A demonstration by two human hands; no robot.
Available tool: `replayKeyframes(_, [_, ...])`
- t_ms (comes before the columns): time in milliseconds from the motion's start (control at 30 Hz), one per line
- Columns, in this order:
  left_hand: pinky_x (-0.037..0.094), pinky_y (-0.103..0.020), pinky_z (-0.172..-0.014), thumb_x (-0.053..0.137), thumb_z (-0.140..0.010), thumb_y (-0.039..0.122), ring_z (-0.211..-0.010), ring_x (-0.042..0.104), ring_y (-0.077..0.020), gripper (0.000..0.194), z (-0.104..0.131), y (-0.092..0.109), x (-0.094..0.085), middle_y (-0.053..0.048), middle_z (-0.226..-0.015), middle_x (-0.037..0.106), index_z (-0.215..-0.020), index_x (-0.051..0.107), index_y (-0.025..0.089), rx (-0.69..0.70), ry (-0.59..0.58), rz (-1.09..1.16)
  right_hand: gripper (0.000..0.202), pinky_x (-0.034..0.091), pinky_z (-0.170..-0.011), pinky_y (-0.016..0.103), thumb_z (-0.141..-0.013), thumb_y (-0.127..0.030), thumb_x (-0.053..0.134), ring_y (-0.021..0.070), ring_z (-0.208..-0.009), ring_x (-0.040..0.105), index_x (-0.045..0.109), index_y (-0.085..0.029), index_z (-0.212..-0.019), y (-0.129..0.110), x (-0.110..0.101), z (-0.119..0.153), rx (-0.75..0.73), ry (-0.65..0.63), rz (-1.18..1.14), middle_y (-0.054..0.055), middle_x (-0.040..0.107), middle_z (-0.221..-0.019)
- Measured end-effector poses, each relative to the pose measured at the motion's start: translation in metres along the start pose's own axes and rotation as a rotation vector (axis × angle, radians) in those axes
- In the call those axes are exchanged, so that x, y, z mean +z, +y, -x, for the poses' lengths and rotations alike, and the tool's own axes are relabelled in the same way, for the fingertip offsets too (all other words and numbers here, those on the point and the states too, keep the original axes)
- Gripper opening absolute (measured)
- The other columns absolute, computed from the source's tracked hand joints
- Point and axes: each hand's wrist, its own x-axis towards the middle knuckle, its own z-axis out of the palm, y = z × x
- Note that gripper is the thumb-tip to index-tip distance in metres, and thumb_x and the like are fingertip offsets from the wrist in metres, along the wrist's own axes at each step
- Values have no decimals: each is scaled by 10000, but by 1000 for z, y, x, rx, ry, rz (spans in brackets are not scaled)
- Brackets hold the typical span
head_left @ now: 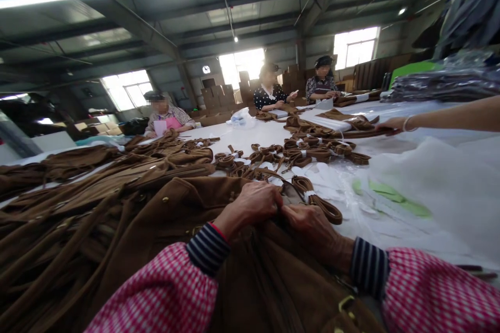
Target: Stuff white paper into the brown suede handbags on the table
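Brown cloth bags (156, 213) with brass-coloured fittings fill the lower left and centre. My left hand (255, 202) is closed on the upper edge of the nearest bag. Close beside it, fingertips nearly meeting, my right hand (312, 223) pinches the same edge. Just beyond my hands lies a bundled brown strap (326, 208) with a white band round it. More banded straps (308, 153) are heaped farther up the white table (265, 135). What lies between my fingertips is too small to make out.
Another person's arm (449, 117) reaches in from the right, its hand on brown straps. Three people sit across the table. Clear plastic and green pieces (398, 197) lie at the right, with stacked wrapped goods (441, 83) behind.
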Motion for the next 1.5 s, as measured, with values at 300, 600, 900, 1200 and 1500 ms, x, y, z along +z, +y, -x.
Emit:
replayKeyframes(300, [460,-301,-738,659,-737,197,-926,704,-256,236,7,-3,1,-18,-901,778,-875,817,306,-71,64,91,208,331,-547,279,-958,-99,436,154,-571,609,557,-181,-811,7,13,5,-122,348,-122,24,643,-688])
replayKeyframes(600, [426,-297,-779,619,-807,163,-928,636,-239,150,15,-3,11,-42,-902,726,-831,753,226,-33,153,246,171,343,-617,293,-929,-121,489,208,-728,685,633,-168,-1010,1,-1,1,83,117,-54,59,724,-812])
replayKeyframes(900, [369,-280,-722,515,-898,238,-806,547,-172,75,15,-4,26,-14,-872,619,-867,570,198,-28,392,700,185,350,-668,311,-864,-92,479,207,-764,643,627,-202,-876,0,-49,22,105,-105,106,42,676,-825])
replayKeyframes(1200, [352,-238,-651,549,-872,358,-662,425,-113,207,1,1,43,26,-708,504,-778,502,180,113,416,1196,223,386,-656,300,-995,-319,475,164,-703,561,546,-206,-816,14,-69,20,327,174,-275,10,609,-778])
replayKeyframes(1500, [401,-247,-674,794,-722,443,-677,546,-122,348,1,-11,48,-22,-722,646,-788,703,114,82,333,1437,407,378,-425,186,-717,-474,849,106,-538,580,597,-177,-834,12,-33,-25,538,437,-1333,43,718,-780])
